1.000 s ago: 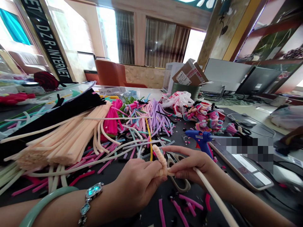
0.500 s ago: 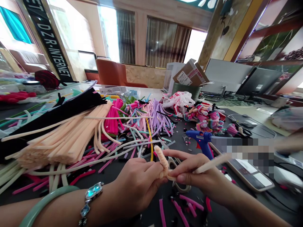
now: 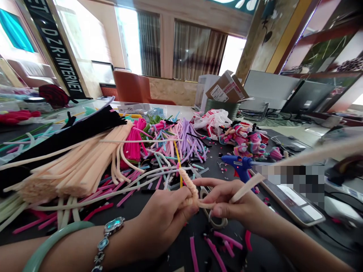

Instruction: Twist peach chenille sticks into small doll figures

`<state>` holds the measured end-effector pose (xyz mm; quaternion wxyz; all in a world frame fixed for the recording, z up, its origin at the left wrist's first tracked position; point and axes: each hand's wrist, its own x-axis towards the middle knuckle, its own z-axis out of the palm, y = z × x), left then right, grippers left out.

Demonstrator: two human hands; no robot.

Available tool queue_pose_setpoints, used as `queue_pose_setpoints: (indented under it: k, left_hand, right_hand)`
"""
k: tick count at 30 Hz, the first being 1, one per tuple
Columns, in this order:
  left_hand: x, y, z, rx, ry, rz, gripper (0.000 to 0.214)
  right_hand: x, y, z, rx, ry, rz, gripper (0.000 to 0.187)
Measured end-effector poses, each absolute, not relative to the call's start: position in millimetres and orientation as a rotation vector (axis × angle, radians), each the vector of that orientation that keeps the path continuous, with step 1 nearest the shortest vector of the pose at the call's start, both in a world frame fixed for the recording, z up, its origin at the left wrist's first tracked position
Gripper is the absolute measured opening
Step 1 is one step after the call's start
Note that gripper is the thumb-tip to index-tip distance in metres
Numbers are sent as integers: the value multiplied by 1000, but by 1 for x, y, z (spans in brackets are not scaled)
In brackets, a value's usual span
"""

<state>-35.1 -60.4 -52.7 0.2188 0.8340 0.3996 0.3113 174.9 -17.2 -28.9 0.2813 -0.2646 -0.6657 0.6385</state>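
My left hand (image 3: 167, 213) is closed on a coiled, peach-coloured pipe cleaner piece (image 3: 187, 181), whose twisted tip sticks up above the fingers. Between finger and thumb, my right hand (image 3: 232, 200) pinches the loose pipe cleaner strand (image 3: 208, 206) that leads out of that piece. Past the right hand the strand's pale free length rises to the right, blurred. A pair of scissors (image 3: 220, 223) lies on the dark table beneath the right fingers, partly hidden. Just beyond the right hand stands a blue glue gun (image 3: 238, 162).
Bundles of peach (image 3: 85, 162) and black pipe cleaners (image 3: 65, 139) lie at left, with pink and lilac ones (image 3: 193, 136) behind. Finished-looking fuzzy figures (image 3: 245, 138) are heaped at the back right. A phone (image 3: 295, 200) lies at right. Pink offcuts (image 3: 217, 253) are scattered in front.
The strand between my hands has lengthened slightly, and the coiled piece tilts more to the left. The strand's free end has swung up across the right side.
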Motion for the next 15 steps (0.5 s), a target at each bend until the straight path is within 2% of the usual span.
queue_pose_setpoints:
  k: [15]
  left_hand:
    - [-35,-57,-54,2234,1092,740,21]
  right_hand:
    - [167,-24,-34,-758,-1458,1974,12]
